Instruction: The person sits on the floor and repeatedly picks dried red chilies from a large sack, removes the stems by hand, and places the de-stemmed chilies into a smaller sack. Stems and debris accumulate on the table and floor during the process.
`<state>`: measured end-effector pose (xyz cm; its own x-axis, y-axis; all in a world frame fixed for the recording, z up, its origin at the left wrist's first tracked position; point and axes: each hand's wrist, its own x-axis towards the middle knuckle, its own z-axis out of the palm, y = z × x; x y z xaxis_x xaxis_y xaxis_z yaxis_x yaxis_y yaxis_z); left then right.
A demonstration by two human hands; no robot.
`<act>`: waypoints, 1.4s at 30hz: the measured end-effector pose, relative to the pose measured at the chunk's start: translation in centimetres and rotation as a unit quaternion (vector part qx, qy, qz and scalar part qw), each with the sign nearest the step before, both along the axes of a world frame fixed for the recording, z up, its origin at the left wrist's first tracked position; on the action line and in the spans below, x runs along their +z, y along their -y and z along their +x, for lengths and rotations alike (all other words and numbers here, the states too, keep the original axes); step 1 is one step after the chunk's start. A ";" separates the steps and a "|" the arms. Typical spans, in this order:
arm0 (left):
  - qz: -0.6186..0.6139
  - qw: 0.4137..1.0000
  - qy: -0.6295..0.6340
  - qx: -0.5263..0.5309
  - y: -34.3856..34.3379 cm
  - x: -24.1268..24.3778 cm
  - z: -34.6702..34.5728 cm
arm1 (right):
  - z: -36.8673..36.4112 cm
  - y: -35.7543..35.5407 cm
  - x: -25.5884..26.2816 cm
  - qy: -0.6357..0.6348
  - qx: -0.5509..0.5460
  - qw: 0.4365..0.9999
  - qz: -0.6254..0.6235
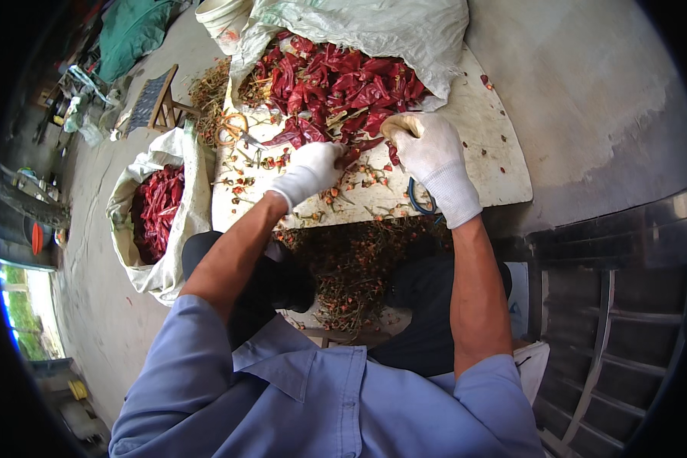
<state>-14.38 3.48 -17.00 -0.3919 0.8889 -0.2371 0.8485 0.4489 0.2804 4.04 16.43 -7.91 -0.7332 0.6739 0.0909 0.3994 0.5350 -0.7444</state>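
Note:
My left hand point(312, 169), in a white glove, is over the pale board point(492, 172) with its fingertips closed on a dried red chili pepper point(352, 156). My right hand point(426, 146), gloved too, is curled above the board's right part; whether its fingers hold anything is hidden. Blue-handled scissors point(419, 200) show beside and partly under its wrist. Ahead of both hands, a heap of dried red chili peppers point(343, 80) spills from a white woven sack point(366, 20). Orange-handled scissors point(233, 130) lie at the board's left, and cut stems point(332, 197) are scattered near the front edge.
An open woven sack of red peppers point(160, 212) stands left of the board. Beyond are a small folding stool point(154, 103) and a white bucket point(223, 20). Many stems point(349, 275) lie on the floor between my legs. A dark metal frame point(607, 320) is at the right.

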 end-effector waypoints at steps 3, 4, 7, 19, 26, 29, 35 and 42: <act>0.071 0.993 0.064 0.066 1.0 1.7 -1.5 | 0.0 -0.3 -0.1 0.016 -0.003 1.000 0.001; 0.092 0.982 0.129 0.106 1.6 2.2 -2.0 | -0.2 -0.3 -0.3 0.011 0.002 1.000 -0.005; 0.221 0.888 0.360 0.180 3.1 3.6 -2.6 | -0.6 -0.1 -0.8 -0.017 0.021 0.999 -0.023; 0.287 0.831 0.475 0.038 5.1 6.2 -1.8 | -3.2 3.9 -0.5 -0.085 0.075 0.981 -0.156; 0.269 0.939 0.213 -0.008 5.2 8.4 -2.5 | -3.5 2.9 -1.3 -0.050 0.017 0.998 -0.032; 0.315 0.939 0.092 -0.102 4.2 8.1 -0.6 | -4.1 3.1 -1.7 -0.065 0.025 0.992 -0.104; 0.224 0.971 0.044 -0.076 3.1 7.3 1.1 | -3.9 2.1 -1.7 0.020 0.119 0.979 -0.166; 0.279 0.931 0.229 0.058 3.4 8.8 -2.0 | -2.4 -5.2 -3.8 0.115 -0.095 0.984 0.095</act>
<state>-16.36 0.05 -8.23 -0.4643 0.8818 0.0824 0.5374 0.2065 0.8177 1.67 21.63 -11.69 -0.6109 0.7881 0.0758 0.6524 0.5553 -0.5158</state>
